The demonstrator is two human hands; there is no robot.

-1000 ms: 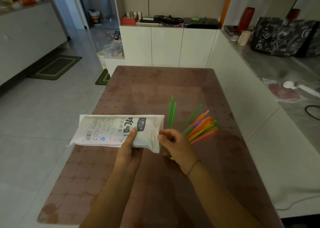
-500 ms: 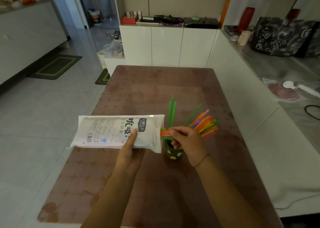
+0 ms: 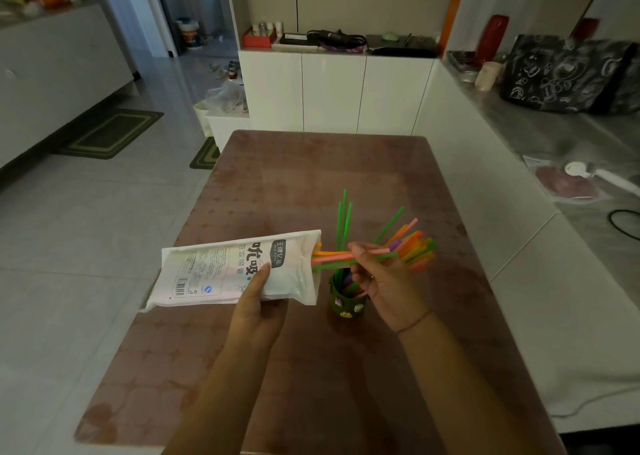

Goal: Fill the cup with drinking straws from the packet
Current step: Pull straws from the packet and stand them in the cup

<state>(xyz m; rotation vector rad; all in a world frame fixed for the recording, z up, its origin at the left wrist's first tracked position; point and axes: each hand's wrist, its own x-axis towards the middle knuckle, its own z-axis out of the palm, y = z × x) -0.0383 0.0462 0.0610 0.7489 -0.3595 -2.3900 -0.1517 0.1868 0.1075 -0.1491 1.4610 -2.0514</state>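
My left hand (image 3: 258, 302) holds a white straw packet (image 3: 239, 269) flat above the table, its open end pointing right. My right hand (image 3: 381, 278) pinches a small bunch of straws (image 3: 334, 259), orange, pink and green, that stick partly out of the packet's mouth. Just below stands a small dark green cup (image 3: 347, 303) with stickers on it. Several straws (image 3: 410, 243) stand in the cup, green ones upright and a mixed fan leaning right.
The brown patterned table (image 3: 311, 184) stretches away in front of me. A white counter (image 3: 561, 149) runs along the right with a dark bag (image 3: 568, 73) and a red bottle (image 3: 491, 39). White cabinets (image 3: 332, 94) stand behind the table.
My right hand has moved right from the packet's mouth, drawing a bunch of straws further out. The cup, hidden behind the hand a second ago, shows now. The packet has barely moved.
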